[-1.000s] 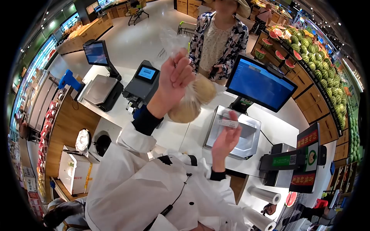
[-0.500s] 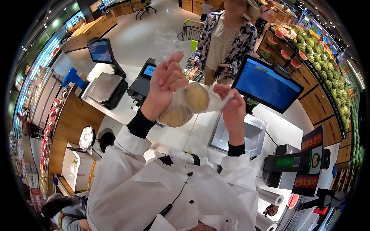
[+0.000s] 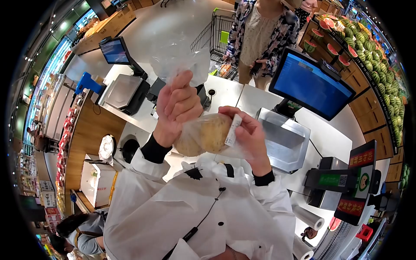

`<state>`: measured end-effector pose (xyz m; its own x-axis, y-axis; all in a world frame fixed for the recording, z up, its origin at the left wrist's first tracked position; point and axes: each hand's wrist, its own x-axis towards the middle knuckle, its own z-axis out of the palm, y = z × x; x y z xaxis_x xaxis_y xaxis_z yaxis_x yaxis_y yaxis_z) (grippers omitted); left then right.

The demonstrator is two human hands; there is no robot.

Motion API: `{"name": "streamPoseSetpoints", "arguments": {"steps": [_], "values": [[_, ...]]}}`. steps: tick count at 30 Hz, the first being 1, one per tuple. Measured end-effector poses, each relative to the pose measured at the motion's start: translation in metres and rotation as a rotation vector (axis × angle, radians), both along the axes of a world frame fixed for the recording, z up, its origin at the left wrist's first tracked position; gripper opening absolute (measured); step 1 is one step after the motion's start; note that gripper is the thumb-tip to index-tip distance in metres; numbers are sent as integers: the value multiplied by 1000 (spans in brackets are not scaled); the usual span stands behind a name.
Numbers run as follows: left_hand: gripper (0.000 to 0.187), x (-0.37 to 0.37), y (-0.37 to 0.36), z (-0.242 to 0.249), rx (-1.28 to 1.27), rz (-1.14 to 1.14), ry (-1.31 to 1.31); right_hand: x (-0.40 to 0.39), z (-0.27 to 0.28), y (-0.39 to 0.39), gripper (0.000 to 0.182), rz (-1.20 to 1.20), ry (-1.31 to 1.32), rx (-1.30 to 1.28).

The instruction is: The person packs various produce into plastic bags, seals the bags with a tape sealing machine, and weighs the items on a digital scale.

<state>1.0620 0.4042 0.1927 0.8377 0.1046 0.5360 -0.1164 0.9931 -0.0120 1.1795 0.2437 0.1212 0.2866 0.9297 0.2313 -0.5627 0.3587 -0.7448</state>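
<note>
My left hand (image 3: 180, 104) is closed around the gathered neck of a clear plastic bag (image 3: 190, 128), whose loose top flares up above my fist. Inside the bag are potatoes (image 3: 213, 133), yellowish-brown and rounded, hanging between my hands above the counter. My right hand (image 3: 251, 141) is at the bag's right side, fingers curled over its top edge and thumb at a white printed label (image 3: 233, 130). The label overlaps the right-hand potato and stands at a slant.
A metal-topped scale (image 3: 284, 141) and a blue-lit screen (image 3: 310, 84) stand to the right on the white counter (image 3: 229, 91). Another scale (image 3: 126, 92) is at left. Across the counter a person (image 3: 260, 39) stands beside a shopping cart (image 3: 212, 37). Plastic bag rolls (image 3: 308, 218) lie at lower right.
The bag of potatoes has come down and turned, with both hands lower. My right hand has moved in against the bag, and the printed label now shows over it.
</note>
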Motion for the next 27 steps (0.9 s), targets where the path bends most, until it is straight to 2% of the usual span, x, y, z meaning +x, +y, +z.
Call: {"name": "streamPoseSetpoints", "arguments": {"steps": [4, 6, 7, 9, 13, 15, 19, 21, 25, 27], "values": [[32, 1, 2, -4, 12, -6, -15, -6, -10, 6, 39, -54, -159, 47], [26, 1, 8, -10, 24, -22, -47, -14, -11, 8, 52, -239, -363, 228], [26, 0, 11, -12, 19, -20, -46, -15, -10, 8, 52, -237, -363, 223], [26, -1, 15, -16, 73, -45, -81, -16, -4, 6, 61, -288, -566, 140], [26, -2, 18, -13, 122, -43, -123, -10, 1, 8, 59, -131, -554, 19], [26, -3, 18, -11, 127, -39, -85, -5, 1, 12, 52, 45, -353, -13], [26, 1, 22, -21, 138, -66, -104, 3, -13, 29, 41, 107, -488, -52], [25, 0, 25, -26, 137, -58, -58, 5, -23, 39, 34, 314, -260, -236], [24, -10, 40, -30, 155, 49, -20, -21, -32, 44, 30, 240, -158, -211], [24, -17, 45, -30, 87, 84, 2, -38, -25, 39, 32, 65, -139, -206]]}}
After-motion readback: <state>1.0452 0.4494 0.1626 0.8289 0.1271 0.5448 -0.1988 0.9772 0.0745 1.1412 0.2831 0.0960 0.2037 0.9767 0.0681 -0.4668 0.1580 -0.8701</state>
